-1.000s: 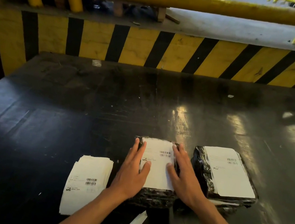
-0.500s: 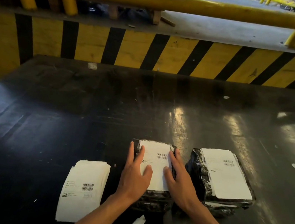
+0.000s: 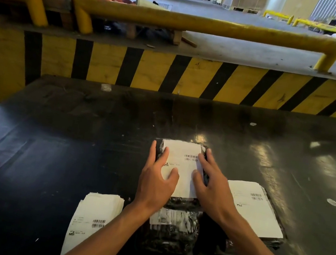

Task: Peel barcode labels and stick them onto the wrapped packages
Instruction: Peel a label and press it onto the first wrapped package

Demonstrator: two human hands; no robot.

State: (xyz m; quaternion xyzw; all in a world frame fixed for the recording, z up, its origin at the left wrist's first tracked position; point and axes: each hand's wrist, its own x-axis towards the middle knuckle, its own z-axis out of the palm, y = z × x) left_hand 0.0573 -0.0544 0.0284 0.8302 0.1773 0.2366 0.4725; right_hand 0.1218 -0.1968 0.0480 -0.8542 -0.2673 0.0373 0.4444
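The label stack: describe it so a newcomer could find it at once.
On the black table, look near its front edge, left of the left hand. The label stack is loose white sheets lying flat; unlike the labels on the two wrapped packages, nothing black is beneath it.

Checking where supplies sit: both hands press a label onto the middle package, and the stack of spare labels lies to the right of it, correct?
Not quite. The head view shows the stack of spare labels left of the middle package. Both the left hand and right hand do press its label.
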